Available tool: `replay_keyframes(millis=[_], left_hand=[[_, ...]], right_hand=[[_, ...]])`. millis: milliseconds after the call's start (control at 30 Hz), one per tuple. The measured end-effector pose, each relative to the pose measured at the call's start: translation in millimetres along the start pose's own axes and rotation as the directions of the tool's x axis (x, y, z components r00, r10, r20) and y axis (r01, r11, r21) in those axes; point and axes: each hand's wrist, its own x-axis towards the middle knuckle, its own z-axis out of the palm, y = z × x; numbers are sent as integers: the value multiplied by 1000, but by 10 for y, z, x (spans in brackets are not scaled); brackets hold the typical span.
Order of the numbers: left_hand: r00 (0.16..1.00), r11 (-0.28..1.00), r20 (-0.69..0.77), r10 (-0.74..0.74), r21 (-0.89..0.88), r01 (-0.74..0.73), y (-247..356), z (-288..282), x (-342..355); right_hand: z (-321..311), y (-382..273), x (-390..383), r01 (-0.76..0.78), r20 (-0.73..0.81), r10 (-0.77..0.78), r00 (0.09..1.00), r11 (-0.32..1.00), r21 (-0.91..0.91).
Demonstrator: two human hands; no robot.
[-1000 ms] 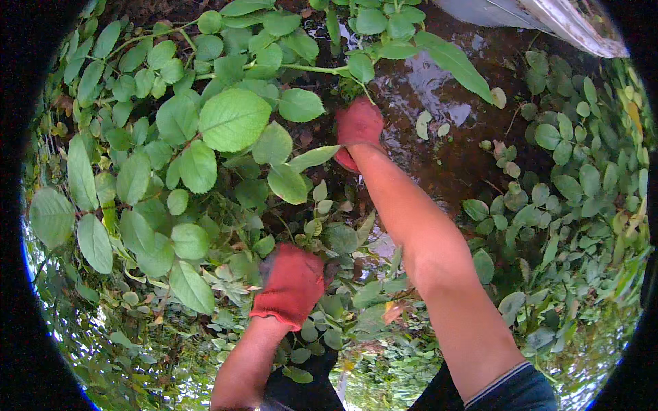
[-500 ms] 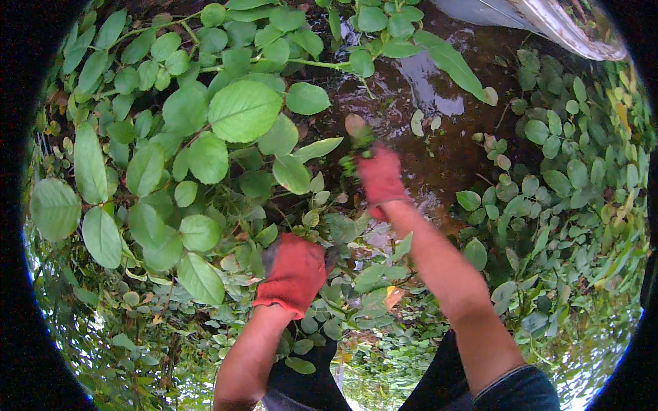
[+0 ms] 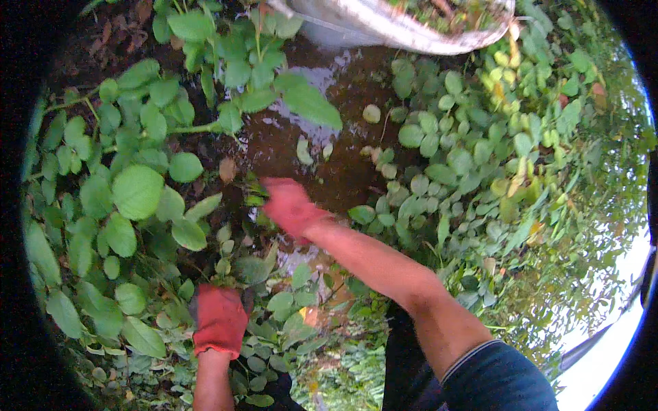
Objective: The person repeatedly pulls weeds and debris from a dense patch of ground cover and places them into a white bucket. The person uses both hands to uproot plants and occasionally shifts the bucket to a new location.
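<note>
My right hand (image 3: 291,205), in a red glove and smeared by motion, is closed over dark wet ground. A small tuft of green weeds (image 3: 255,193) sticks out from its fingers, beside a brown leaf (image 3: 227,170). Lower and to the left, my left hand (image 3: 221,320) wears a matching red glove with a dark palm side. It reaches down into low leafy plants (image 3: 253,268). Foliage and the back of the glove hide its fingers, so I cannot see whether they grip anything.
A whitish container (image 3: 449,49) with plant debris inside stands at the top. Large-leaved stems (image 3: 137,192) spread over the left side, partly above the ground. Dense creeping plants (image 3: 439,171) cover the right. Shiny wet mud (image 3: 349,147) lies between them.
The view has swung to the right, so plants and both hands appear farther left and lower. More of the container and its debris shows. The weeds remain at my right hand.
</note>
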Motion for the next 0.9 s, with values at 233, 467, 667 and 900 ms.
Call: replay_keyframes(millis=[233, 467, 667, 900], left_hand=[[995, 999, -92, -23, -40, 20, -26, -29, 91], [996, 995, -4, -94, -24, 94, 36, -112, 207], [975, 982, -119, -190, -41, 187, 67, 91, 152], [972, 973, -120, -203, -140, 185, 88, -305, 187]], right_hand=[[-1192, 807, -420, -252, -244, 221, 944, 962, -104], [-1669, 142, -742, -83, -389, 285, 876, 884, 460], [-2958, -1718, -1222, 313, -773, 104, 626, 874, 371], [-4136, -1694, -901, 58, -729, 88, 679, 983, 172]])
